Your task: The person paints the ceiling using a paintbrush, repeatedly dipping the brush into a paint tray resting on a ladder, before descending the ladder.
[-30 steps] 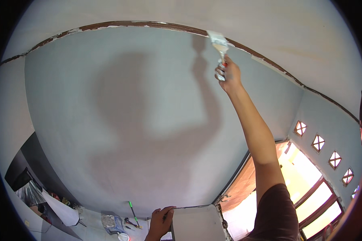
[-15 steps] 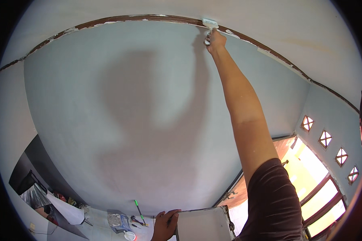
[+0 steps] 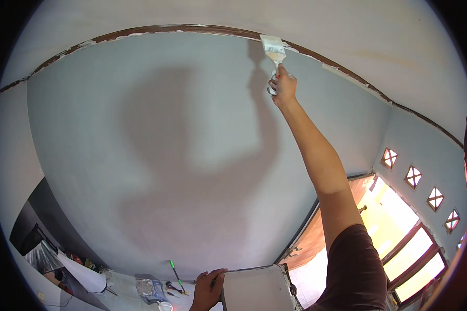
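Note:
My right hand is raised high with the arm stretched up, its fingers wrapped round the handle of a wide paintbrush. The pale, paint-coated bristles point up and touch or nearly touch the brown trim strip where the wall meets the ceiling. White smears mark parts of this strip. Below, my left hand grips the left edge of a flat white panel-like surface with a dark, worn rim. The light blue-grey wall carries the shadow of my head and arm.
On the floor at lower left lie a paint-stained blue tray, a green-handled tool and a white round container. Covered items stand farther left. A bright doorway and small diamond-patterned vents are at right.
My right hand has come lower, and the brush now shows more of its bristles and handle below the trim. My left hand stays on the panel's edge. The whole view has shifted slightly.

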`<action>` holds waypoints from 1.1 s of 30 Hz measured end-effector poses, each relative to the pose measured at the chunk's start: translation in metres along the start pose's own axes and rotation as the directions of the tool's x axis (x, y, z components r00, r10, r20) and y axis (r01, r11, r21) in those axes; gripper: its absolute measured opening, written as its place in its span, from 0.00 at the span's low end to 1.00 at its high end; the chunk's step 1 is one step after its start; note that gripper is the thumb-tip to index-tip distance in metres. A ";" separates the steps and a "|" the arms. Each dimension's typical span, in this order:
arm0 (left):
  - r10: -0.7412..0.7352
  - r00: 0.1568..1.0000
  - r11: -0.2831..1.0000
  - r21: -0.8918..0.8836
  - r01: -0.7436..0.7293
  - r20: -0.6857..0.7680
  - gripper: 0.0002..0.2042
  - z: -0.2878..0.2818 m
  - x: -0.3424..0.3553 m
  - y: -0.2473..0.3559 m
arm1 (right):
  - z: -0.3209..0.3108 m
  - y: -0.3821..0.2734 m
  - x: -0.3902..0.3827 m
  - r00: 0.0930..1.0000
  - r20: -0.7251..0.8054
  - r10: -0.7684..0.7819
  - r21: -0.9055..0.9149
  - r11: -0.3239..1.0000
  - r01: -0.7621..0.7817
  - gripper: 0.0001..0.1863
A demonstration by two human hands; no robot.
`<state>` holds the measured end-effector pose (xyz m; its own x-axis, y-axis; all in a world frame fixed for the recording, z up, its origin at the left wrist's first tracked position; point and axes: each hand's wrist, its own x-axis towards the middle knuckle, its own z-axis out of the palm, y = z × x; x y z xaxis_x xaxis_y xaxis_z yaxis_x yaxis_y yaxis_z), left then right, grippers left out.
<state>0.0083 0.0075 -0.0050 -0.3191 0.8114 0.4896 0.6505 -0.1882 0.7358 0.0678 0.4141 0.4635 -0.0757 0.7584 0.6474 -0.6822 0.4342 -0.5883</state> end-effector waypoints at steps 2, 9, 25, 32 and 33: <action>-0.123 0.988 0.985 -0.110 0.133 0.094 0.17 -0.001 0.000 0.001 | -0.001 0.007 0.020 0.998 -0.014 0.063 -0.017 0.998 -0.064 0.17; -0.149 0.985 0.980 -0.120 0.158 0.084 0.16 -0.007 -0.003 0.017 | 0.035 0.011 0.102 0.986 -0.155 0.060 -0.001 0.998 -0.061 0.14; -0.130 0.962 0.991 0.061 0.119 0.240 0.22 -0.019 -0.008 0.033 | -0.016 0.006 0.093 0.989 -0.149 0.017 0.024 1.000 -0.014 0.18; -0.220 0.974 0.936 -0.268 0.228 0.059 0.14 0.006 -0.006 -0.006 | -0.007 0.001 0.070 0.991 -0.091 -0.101 0.066 0.992 0.107 0.18; -0.219 0.974 0.936 -0.269 0.227 0.058 0.14 0.007 -0.006 -0.006 | -0.015 0.006 0.056 0.992 -0.049 -0.120 0.076 0.989 0.124 0.18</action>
<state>0.0105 0.0079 -0.0157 -0.4132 0.8639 0.2881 0.3513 -0.1407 0.9256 0.0702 0.4666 0.4888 0.0428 0.7236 0.6889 -0.7396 0.4865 -0.4651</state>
